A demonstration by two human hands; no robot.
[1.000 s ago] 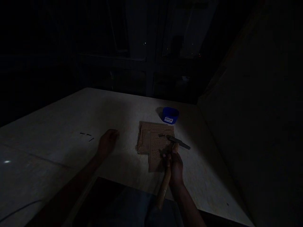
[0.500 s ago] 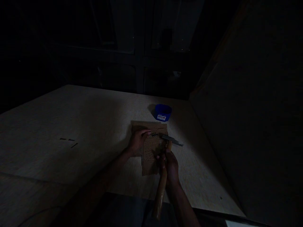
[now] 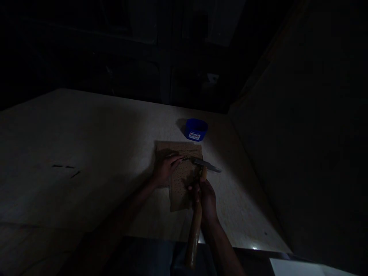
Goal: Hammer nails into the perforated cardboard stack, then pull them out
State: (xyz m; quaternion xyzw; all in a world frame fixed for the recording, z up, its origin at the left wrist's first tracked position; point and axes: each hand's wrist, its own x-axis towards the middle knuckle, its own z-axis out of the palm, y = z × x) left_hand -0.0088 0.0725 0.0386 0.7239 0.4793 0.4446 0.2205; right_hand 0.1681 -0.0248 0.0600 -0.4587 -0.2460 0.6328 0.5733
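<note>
My right hand (image 3: 208,199) is wrapped around the wooden handle of a hammer (image 3: 195,230), its long metal head lying over the right edge of a brown cardboard piece (image 3: 179,199). Many small holes dot the cardboard, which rests on the table. Over its left side reaches my left hand (image 3: 164,169), thumb and fingers pinched at the near end of a small dark knobbly strip (image 3: 185,158). In this dim light I cannot make out what the strip is. The hammer head's left end is close to the strip; whether they touch is unclear.
A blue octagonal tub (image 3: 196,130) with a white label stands behind the cardboard. Several thin dark pieces (image 3: 69,167) lie on the pale table (image 3: 115,126) at the left. A dark wall (image 3: 301,153) rises along the right edge.
The view has shifted, so the table and tub sit slightly higher and further left. Both hands keep nearly the same pose, and the hammer head stays beside the dark strip.
</note>
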